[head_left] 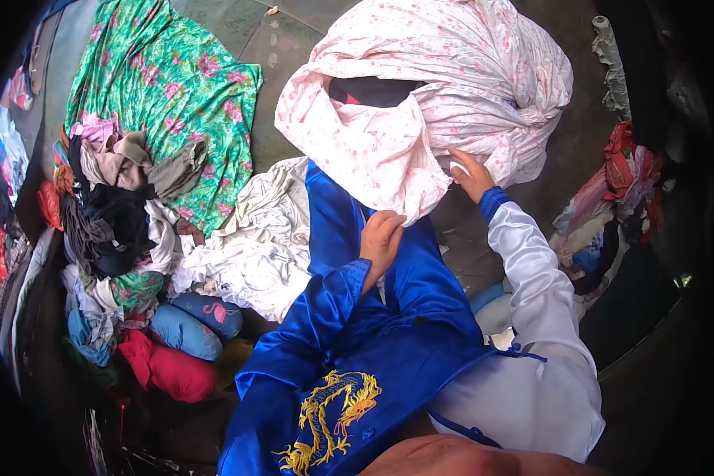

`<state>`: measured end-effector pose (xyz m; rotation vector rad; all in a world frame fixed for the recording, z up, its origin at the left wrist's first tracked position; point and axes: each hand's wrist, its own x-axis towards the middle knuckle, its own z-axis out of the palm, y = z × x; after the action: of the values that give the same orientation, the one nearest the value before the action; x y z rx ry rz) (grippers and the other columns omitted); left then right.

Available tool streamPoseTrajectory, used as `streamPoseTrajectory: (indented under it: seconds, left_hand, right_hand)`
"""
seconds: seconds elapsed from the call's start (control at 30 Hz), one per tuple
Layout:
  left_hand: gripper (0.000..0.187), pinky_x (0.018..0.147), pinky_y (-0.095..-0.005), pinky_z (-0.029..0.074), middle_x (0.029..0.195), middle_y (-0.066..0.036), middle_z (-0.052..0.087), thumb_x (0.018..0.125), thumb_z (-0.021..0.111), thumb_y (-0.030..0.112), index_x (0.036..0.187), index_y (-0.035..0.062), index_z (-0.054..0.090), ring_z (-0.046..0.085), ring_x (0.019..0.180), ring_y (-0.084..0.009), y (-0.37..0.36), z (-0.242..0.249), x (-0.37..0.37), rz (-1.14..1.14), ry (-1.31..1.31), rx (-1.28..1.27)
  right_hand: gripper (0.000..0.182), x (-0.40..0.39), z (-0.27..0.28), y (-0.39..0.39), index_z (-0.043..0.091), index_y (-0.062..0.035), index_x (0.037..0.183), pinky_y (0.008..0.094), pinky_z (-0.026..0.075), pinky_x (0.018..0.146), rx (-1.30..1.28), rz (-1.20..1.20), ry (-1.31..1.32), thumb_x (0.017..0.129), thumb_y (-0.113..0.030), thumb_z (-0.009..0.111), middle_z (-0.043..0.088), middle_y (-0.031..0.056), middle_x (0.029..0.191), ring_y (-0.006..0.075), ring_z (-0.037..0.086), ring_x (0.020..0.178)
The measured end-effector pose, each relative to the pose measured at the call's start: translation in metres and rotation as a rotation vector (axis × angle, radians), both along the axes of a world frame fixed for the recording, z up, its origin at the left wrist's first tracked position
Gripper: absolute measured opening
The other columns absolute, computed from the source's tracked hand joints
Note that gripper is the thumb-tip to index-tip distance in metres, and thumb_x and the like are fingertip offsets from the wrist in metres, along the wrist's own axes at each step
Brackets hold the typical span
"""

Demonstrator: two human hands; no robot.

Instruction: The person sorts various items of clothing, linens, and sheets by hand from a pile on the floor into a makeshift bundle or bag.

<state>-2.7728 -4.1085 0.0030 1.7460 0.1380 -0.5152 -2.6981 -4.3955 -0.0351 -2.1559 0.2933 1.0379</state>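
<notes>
A large bundle wrapped in white cloth with pink print [452, 59] lies in front of my legs, knotted at its right side. Dark fabric [377, 91] shows through a gap in the wrap. My left hand [382, 238] is closed on the near lower edge of the printed cloth, above my blue trousers. To its right, my right hand [470, 174] pinches the cloth's edge between thumb and fingers, just below the knot.
A green floral cloth [174, 95] spreads at the left, with a pile of mixed clothes [115, 214] on it. White crumpled cloth [254, 246] lies beside my leg. Rolled red [181, 373] and blue [186, 332] bundles sit nearer. More garments [611, 198] lie at the right.
</notes>
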Motion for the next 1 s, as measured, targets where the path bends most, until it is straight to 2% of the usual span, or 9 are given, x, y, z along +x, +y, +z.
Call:
streamPoseTrajectory:
  seconds: [0.13,0.17,0.37,0.43,0.63,0.8,0.83,0.9,1.0]
  left_hand:
    - [0.025,0.077,-0.0347,0.05,0.105,-0.014,0.06,0.081,0.067,0.005,0.105,0.0026,0.063,0.061,0.092,-0.0293,-0.054,-0.022,-0.002,-0.177,0.051,-0.149]
    - [0.028,0.074,-0.0333,0.052,0.109,-0.015,0.059,0.08,0.069,0.008,0.106,0.0031,0.062,0.061,0.093,-0.0304,-0.057,-0.02,0.006,-0.141,0.365,-0.162]
    - [0.071,0.085,-0.0428,0.05,0.14,-0.022,0.039,0.076,0.074,0.026,0.133,0.0019,0.039,0.054,0.111,-0.0417,-0.072,-0.054,0.08,-0.159,0.059,0.286]
    - [0.077,0.086,-0.0428,0.05,0.133,-0.026,0.046,0.076,0.074,0.026,0.137,0.0002,0.033,0.057,0.109,-0.0426,-0.09,-0.081,0.08,-0.103,-0.04,0.367]
    - [0.04,0.074,-0.0312,0.05,0.085,-0.011,0.067,0.084,0.069,0.022,0.109,-0.0067,0.059,0.063,0.077,-0.0197,-0.043,-0.128,0.066,0.025,0.857,-0.05]
    - [0.021,0.074,-0.0312,0.051,0.084,-0.008,0.067,0.085,0.066,0.014,0.1,-0.0011,0.065,0.064,0.079,-0.0165,0.163,-0.011,0.018,-0.3,0.486,0.045]
    - [0.022,0.077,-0.0359,0.051,0.09,-0.014,0.068,0.082,0.067,0.012,0.101,0.0021,0.065,0.066,0.085,-0.0264,0.223,0.019,-0.002,-0.552,0.148,0.214]
    - [0.024,0.078,-0.0426,0.05,0.094,-0.019,0.067,0.078,0.06,0.01,0.101,0.0065,0.066,0.064,0.09,-0.0365,0.349,0.097,-0.047,-0.947,0.289,0.383]
    - [0.016,0.069,-0.0487,0.048,0.081,-0.022,0.064,0.085,0.054,0.016,0.092,0.0064,0.065,0.063,0.08,-0.041,0.456,0.209,-0.066,-0.85,0.443,0.824]
  right_hand:
    - [0.051,-0.013,-0.014,0.006,0.065,-0.0071,0.111,0.0398,0.047,0.087,-0.146,0.203,0.202,0.077,-0.045,0.068,0.066,0.018,0.103,0.0346,0.062,0.1]
    - [0.043,-0.02,-0.02,0.006,0.067,-0.007,0.105,0.0399,0.049,0.082,-0.183,0.212,0.196,0.076,-0.039,0.07,0.068,0.0182,0.094,0.0354,0.064,0.092]
    - [0.033,-0.038,-0.022,0.012,0.069,-0.012,0.097,0.0427,0.05,0.075,-0.232,0.014,0.062,0.076,-0.037,0.069,0.067,0.0164,0.087,0.036,0.064,0.084]
    - [0.032,-0.034,-0.021,0.012,0.069,-0.0118,0.096,0.0426,0.05,0.074,-0.237,0.001,0.053,0.076,-0.037,0.069,0.067,0.0164,0.085,0.0359,0.064,0.083]
    - [0.041,-0.028,-0.003,0.002,0.067,-0.011,0.104,0.0399,0.05,0.076,-0.194,-0.024,0.085,0.075,-0.04,0.072,0.068,0.0159,0.093,0.0337,0.065,0.086]
    - [0.087,-0.028,0.043,-0.04,0.039,-0.0155,0.14,0.0373,0.05,0.089,-0.066,-0.2,0.032,0.069,-0.041,0.081,0.055,0.0225,0.127,0.0312,0.062,0.104]
    - [0.085,-0.028,0.053,-0.056,0.039,-0.0157,0.14,0.0372,0.05,0.089,-0.09,-0.18,-0.027,0.069,-0.037,0.081,0.054,0.021,0.128,0.0299,0.06,0.107]
    - [0.064,-0.023,0.077,-0.089,0.051,-0.0104,0.129,0.0377,0.05,0.087,-0.21,-0.179,0.075,0.073,-0.027,0.076,0.065,0.0177,0.107,0.029,0.063,0.1]
    - [0.059,-0.03,0.097,-0.144,0.058,0.0008,0.121,0.0392,0.045,0.094,-0.542,-0.21,-0.058,0.084,-0.045,0.063,0.063,0.0242,0.113,0.0361,0.06,0.107]
